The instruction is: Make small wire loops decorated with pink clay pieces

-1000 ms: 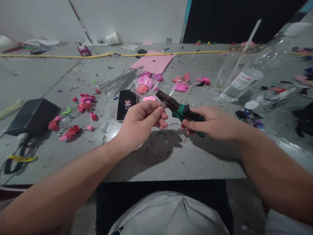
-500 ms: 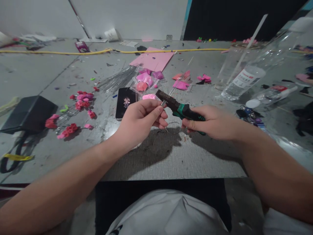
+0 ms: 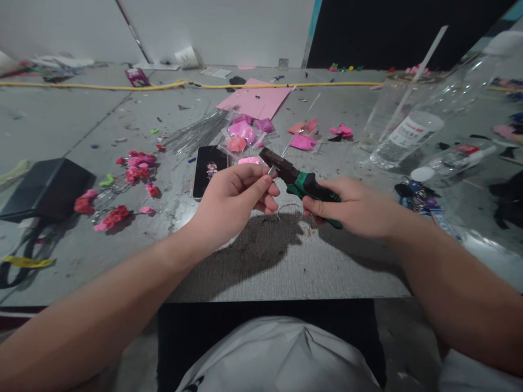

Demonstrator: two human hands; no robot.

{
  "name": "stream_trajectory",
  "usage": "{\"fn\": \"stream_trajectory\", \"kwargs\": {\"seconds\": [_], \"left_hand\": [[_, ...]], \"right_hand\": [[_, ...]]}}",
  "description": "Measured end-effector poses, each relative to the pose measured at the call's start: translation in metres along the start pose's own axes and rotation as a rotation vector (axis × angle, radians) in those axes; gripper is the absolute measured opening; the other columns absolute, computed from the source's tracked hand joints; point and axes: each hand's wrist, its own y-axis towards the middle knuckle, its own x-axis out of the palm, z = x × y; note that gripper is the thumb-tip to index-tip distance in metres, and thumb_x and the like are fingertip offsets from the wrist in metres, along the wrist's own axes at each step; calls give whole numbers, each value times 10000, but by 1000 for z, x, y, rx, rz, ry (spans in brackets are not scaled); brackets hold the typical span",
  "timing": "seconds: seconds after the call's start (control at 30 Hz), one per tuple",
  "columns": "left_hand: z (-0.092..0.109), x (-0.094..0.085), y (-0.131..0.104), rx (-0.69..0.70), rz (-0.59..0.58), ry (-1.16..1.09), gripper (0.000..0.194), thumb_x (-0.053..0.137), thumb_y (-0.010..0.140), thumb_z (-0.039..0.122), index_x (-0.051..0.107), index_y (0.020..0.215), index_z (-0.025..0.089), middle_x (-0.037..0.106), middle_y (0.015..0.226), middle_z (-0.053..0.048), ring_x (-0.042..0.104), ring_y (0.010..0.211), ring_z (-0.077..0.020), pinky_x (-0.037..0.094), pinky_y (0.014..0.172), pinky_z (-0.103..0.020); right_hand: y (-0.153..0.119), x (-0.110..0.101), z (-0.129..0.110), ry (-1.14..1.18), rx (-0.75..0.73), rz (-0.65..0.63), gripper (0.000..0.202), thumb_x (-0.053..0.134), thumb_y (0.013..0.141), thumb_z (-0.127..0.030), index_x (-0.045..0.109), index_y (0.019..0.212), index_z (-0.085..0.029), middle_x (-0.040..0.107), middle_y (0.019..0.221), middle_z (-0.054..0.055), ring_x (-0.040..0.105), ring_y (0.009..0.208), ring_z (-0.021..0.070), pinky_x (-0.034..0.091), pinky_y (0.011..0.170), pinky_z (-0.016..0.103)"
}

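Observation:
My right hand (image 3: pixel 347 207) is wrapped round the black and green handles of a pair of pliers (image 3: pixel 308 185), whose dark jaws point up and left. Between thumb and fingers, my left hand (image 3: pixel 241 193) pinches a thin silvery rod (image 3: pixel 272 170) right beside those jaws. Whether the jaws bite on the rod cannot be made out. A curled piece of wire (image 3: pixel 290 206) shows below, between my two hands. Just behind my left hand lies a phone (image 3: pixel 210 171) with its screen lit. Small bags of pink clay (image 3: pixel 242 130) lie beyond my fingertips.
Pink and red clay flowers on wire (image 3: pixel 116 216) and a black box (image 3: pixel 44 190) with a cable lie left. Behind are a wire bundle (image 3: pixel 200 130), pink paper (image 3: pixel 257 98) and a yellow cord (image 3: pixel 155 87). Plastic bottles (image 3: pixel 412 133) and a cup with a straw stand right.
Both hands keep almost the same place and grip. The pliers have tilted or shifted very slightly to the left, and the curled wire below shows as a fuller loop.

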Motion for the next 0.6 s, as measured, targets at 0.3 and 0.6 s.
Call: {"fn": "stream_trajectory", "kwargs": {"seconds": [0.3, 0.6], "left_hand": [[2, 1, -1, -40, 30, -7, 104, 767, 962, 215, 686, 953, 152, 727, 802, -16, 664, 599, -89, 570, 578, -214], [-2, 0, 0, -17, 29, -30, 58, 706, 993, 174, 680, 949, 147, 737, 817, -15, 679, 621, -86, 583, 603, -211]], "right_hand": [[1, 8, -5, -181, -35, 155, 370, 606, 979, -517, 587, 766, -216, 559, 651, -17, 460, 623, 159, 291, 606, 324], [4, 17, -5, -341, -190, 288, 258, 567, 998, -379, 572, 804, -208, 627, 749, 37, 513, 680, 186, 303, 636, 332]]}}
